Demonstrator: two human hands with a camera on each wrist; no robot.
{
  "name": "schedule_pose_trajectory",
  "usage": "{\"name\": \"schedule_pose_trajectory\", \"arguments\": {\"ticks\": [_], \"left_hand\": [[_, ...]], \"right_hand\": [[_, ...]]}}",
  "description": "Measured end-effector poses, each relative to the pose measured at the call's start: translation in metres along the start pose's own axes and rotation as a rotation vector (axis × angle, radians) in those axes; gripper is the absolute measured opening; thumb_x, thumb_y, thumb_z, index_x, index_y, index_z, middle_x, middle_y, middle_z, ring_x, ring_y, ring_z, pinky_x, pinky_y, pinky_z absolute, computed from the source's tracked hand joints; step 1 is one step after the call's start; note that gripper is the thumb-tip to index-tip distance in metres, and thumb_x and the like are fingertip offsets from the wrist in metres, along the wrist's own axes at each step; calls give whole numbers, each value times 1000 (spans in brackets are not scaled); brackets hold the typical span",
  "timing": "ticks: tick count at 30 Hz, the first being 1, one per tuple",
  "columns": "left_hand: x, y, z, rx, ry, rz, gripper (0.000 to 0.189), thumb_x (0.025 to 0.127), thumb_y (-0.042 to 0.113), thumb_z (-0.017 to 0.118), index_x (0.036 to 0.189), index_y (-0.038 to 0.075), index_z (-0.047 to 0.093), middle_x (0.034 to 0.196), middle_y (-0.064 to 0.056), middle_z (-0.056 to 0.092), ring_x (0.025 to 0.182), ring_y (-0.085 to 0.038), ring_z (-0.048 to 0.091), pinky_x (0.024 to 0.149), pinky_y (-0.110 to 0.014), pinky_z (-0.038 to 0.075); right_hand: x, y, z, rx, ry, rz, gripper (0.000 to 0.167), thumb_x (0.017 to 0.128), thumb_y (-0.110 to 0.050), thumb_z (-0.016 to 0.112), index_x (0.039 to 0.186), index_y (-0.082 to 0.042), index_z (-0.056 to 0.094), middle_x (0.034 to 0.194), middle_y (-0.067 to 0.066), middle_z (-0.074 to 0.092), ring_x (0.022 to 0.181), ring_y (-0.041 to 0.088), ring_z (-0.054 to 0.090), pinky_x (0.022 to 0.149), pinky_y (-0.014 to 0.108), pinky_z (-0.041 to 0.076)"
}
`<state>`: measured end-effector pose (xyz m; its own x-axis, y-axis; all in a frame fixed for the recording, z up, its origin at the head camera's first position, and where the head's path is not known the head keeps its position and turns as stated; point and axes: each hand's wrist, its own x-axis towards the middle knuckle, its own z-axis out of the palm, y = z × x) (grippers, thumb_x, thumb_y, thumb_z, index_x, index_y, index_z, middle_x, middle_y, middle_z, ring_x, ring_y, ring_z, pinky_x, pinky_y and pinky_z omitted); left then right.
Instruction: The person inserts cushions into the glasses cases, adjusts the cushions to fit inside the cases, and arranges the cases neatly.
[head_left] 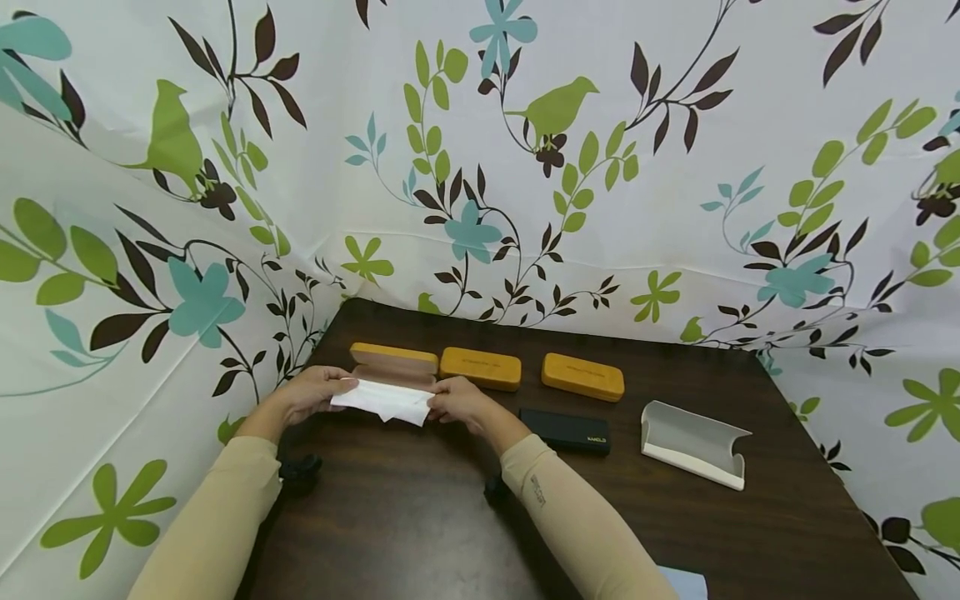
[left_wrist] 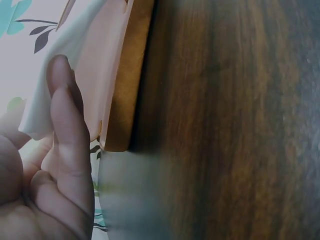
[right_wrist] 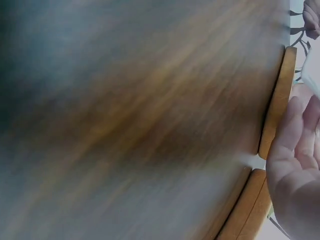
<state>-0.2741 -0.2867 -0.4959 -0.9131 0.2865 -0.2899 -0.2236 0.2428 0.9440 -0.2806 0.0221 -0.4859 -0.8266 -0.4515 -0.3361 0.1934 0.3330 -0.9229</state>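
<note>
Head view downward; wrist views close; shared tabletop (head_left: 390, 517)

Three yellow cases (head_left: 480, 368); one black case (head_left: 558, 429); one white case (head_left: 686, 433); one cloth (head_left: 382, 398)

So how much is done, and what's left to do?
Looks done: the long yellow case with pinkish lining is open. In hand: a thin, pale white cloth, its ends pinched by the left hand and the right hand. Probably left: tucking the cloth inside and shutting the case, because the cloth is held up and the case stands open.
</note>
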Motion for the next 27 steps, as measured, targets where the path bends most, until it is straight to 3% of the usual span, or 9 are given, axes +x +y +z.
{"name": "schedule_pose_trajectory", "arguments": {"ticks": [9,20,27], "left_hand": [[10,-5,-3,-58,40,8,43,104,20,60,130,-14,55,102,-2,68,90,-12,67,82,-30,58],[24,-3,0,-120,147,0,43,104,13,59,135,-15,47,106,-8,64,85,-10,67,77,-25,58],[27,0,0,-138,184,6,44,105,8,55,137,-18,42,115,-16,60,84,-9,67,78,-26,59]], "right_hand": [[13,-2,1,178,96,50,30,101,-2,58,131,4,61,98,18,67,78,21,70,77,37,61],[23,-4,2,239,228,36,29,100,4,56,128,8,61,94,16,65,68,16,65,69,30,61],[26,-4,1,234,242,23,31,100,3,56,130,9,60,98,18,69,72,18,71,71,29,61]]}}
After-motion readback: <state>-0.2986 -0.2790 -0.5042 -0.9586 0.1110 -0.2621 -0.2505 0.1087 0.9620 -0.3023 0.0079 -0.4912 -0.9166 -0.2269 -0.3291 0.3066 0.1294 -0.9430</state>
